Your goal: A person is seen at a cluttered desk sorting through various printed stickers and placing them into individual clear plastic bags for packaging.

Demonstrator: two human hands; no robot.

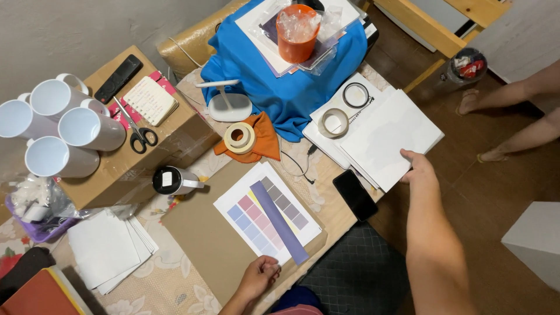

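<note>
My left hand (258,276) pinches the near edge of a white sheet printed with coloured squares (265,213), which lies on a brown cardboard pad (204,239). A long purple strip (280,221) lies across that sheet. My right hand (419,168) reaches out to the right and grips the near corner of a stack of blank white sheets (388,137) at the table's right edge. A black phone (354,194) lies between the two hands.
Two tape rolls (239,137) (333,122), an orange cloth (262,140), a small white lamp (228,105), and a blue cloth with an orange cup (297,32) sit farther back. White mugs (58,125), scissors (137,128) and a remote rest on a carton at left. Another person's bare legs (513,116) stand at right.
</note>
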